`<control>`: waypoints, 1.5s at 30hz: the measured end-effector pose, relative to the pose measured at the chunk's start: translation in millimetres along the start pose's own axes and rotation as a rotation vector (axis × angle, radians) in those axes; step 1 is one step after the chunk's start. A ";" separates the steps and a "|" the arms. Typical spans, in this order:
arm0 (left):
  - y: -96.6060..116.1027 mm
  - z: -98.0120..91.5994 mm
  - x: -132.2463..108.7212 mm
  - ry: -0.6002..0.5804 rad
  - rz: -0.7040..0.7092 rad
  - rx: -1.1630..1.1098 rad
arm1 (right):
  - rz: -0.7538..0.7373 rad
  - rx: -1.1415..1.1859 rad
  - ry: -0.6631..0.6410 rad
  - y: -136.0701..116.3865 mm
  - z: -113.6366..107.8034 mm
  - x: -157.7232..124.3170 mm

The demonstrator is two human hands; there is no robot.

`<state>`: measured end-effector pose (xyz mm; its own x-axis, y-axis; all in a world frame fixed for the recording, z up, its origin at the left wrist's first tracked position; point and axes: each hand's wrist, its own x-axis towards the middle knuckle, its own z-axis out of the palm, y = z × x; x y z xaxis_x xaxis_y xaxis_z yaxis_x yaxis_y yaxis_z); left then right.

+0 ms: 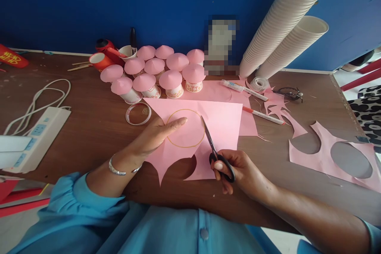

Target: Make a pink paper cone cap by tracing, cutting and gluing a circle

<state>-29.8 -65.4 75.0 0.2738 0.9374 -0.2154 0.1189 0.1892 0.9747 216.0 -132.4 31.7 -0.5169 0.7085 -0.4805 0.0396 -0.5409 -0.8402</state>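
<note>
My left hand (162, 133) grips a sheet of pink paper (224, 121) by its left side, thumb on top and the other fingers hidden underneath. A circle (186, 146) is drawn on the sheet in a yellowish line, and the thumb lies across it. Curved pieces are gone from the sheet's lower edge. In my right hand (230, 170) is a pair of black-handled scissors (209, 137), its fingers in the loops. The blades look nearly closed and their tips touch the circle's right edge.
Behind the sheet stand several paper cups with pink cone tops (171, 79). Two tall stacks of white cups (279, 27) lean on the blue wall. Pink scraps (327, 154), a red marker (263, 115), glasses (288, 93) and tape (259, 83) lie right; a power strip (41, 135) lies left.
</note>
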 end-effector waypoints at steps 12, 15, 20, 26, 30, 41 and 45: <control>-1.4 -1.3 1.9 -0.017 -0.074 0.010 | 0.041 0.010 -0.026 -2.7 -2.1 0.6; -0.7 -1.7 2.0 -0.079 -0.118 0.003 | 0.025 -0.011 -0.026 -1.5 -3.0 -0.2; -0.4 -3.4 2.9 -0.140 -0.165 0.001 | 0.021 -0.037 -0.016 -1.5 -3.2 -1.0; -5.7 -6.4 2.9 -0.158 -0.222 0.066 | 0.025 -0.047 -0.002 -5.6 -1.6 0.4; -8.0 -6.8 1.8 -0.133 -0.210 0.043 | 0.018 -0.047 -0.005 -5.8 -1.2 0.2; -12.9 -9.7 2.1 -0.191 -0.138 0.033 | 0.016 -0.061 -0.004 -5.0 -1.4 -0.8; -12.5 -8.1 1.6 -0.188 -0.116 -0.002 | 0.017 -0.081 -0.004 -5.1 -1.5 -1.1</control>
<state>-38.6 -63.9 63.0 0.4318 0.8382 -0.3331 0.1583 0.2932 0.9429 217.7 -129.8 36.1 -0.5189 0.6977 -0.4939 0.1169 -0.5145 -0.8495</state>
